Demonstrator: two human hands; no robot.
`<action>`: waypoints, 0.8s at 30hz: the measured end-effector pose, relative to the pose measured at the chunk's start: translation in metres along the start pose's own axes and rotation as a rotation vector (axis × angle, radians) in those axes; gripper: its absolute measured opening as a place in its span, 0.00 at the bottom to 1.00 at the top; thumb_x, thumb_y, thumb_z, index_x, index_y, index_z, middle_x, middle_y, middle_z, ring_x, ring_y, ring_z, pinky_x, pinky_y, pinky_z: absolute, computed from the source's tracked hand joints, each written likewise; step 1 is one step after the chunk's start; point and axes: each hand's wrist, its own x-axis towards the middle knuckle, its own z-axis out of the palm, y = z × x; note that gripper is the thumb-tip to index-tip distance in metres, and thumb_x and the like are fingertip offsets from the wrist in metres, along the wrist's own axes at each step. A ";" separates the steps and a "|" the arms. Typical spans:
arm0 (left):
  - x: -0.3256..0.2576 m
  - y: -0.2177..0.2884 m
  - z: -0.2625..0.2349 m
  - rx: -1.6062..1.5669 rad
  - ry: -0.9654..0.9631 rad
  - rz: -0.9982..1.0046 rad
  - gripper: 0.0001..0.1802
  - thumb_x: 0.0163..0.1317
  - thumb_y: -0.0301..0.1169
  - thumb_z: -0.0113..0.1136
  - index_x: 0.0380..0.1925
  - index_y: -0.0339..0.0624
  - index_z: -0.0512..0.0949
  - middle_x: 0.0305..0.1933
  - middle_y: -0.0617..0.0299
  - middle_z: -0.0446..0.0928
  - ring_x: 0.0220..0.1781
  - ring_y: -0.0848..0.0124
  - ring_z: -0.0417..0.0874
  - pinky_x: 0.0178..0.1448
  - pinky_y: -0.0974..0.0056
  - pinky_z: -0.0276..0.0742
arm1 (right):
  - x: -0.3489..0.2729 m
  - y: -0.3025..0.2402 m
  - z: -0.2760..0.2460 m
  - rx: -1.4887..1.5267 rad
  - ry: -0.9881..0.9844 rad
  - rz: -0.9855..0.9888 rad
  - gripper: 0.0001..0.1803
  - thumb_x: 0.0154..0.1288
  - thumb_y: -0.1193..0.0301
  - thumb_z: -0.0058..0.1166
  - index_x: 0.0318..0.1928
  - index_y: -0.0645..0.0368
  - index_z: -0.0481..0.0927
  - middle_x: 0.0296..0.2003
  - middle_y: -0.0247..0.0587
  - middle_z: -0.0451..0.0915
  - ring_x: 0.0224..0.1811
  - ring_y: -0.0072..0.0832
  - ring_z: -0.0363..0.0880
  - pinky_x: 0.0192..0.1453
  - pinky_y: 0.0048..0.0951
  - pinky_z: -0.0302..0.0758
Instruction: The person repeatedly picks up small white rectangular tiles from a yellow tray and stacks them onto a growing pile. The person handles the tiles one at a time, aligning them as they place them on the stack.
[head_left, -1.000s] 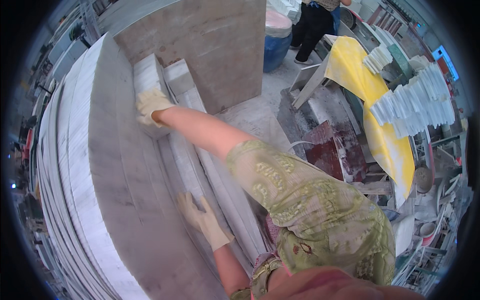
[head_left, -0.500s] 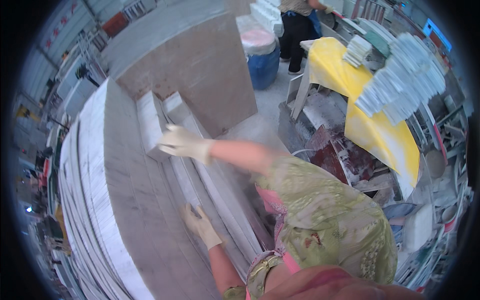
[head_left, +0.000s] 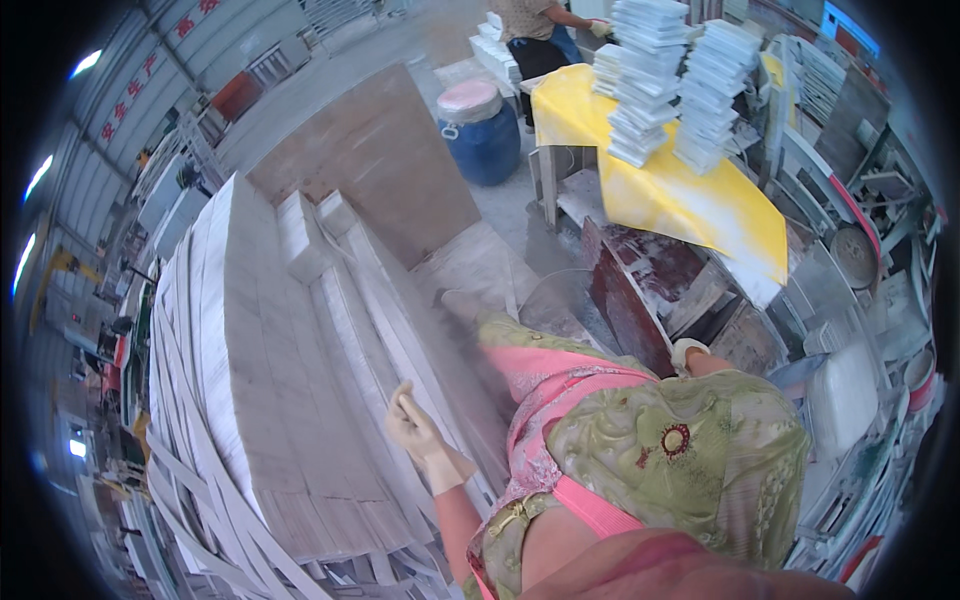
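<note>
Gloved left hand [head_left: 415,432] resting loosely open on leaning stone slabs [head_left: 260,370]; gloved right hand [head_left: 688,352] mostly hidden beside dark slab [head_left: 625,300], grip impossible to tell

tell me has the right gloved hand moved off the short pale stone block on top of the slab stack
Yes. The right gloved hand has left the short pale stone block and pulled back to the person's right side, near the dark red slab.

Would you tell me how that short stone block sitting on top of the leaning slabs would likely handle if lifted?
The short stone block looks thick and solid, so probably stiff and heavy for its size. It rests on tilted slabs, so a push might slide it. Dust could make it slippery in the gloved left hand.
</note>
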 end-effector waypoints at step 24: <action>-0.185 0.081 0.200 0.015 -1.363 -0.474 0.17 0.72 0.36 0.61 0.51 0.32 0.81 0.43 0.56 0.85 0.40 0.71 0.84 0.48 0.67 0.79 | -0.098 0.170 -0.044 0.778 0.242 0.029 0.26 0.74 0.47 0.47 0.30 0.55 0.84 0.19 0.40 0.84 0.23 0.38 0.84 0.35 0.41 0.79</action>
